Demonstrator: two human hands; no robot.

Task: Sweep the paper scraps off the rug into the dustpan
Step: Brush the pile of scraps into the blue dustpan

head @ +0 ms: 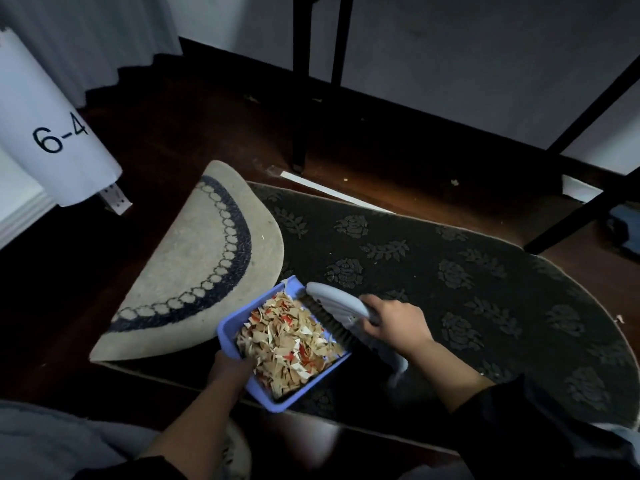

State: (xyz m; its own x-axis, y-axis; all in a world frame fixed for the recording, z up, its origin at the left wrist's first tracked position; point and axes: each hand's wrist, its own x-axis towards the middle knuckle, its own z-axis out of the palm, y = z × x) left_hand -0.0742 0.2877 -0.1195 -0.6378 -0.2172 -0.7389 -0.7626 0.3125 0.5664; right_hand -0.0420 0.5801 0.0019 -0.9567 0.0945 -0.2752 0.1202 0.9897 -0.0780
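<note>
A blue dustpan [228,336] rests on the near edge of the dark flowered rug [450,271], filled with tan, white and red paper scraps [287,344]. My left hand [230,368] grips the dustpan at its near left side. My right hand [394,323] holds the handle of a grey hand brush [332,296], whose dark bristles lie at the dustpan's open right edge against the scraps. The rug's left end is folded over, showing its pale underside [194,265] with a dark ring pattern.
Black furniture legs [301,98] stand on the dark wooden floor beyond the rug. A white roll marked "6-4" [52,133] leans at the left. A white strip [329,192] lies by the rug's far edge. A few tiny scraps dot the floor at the back.
</note>
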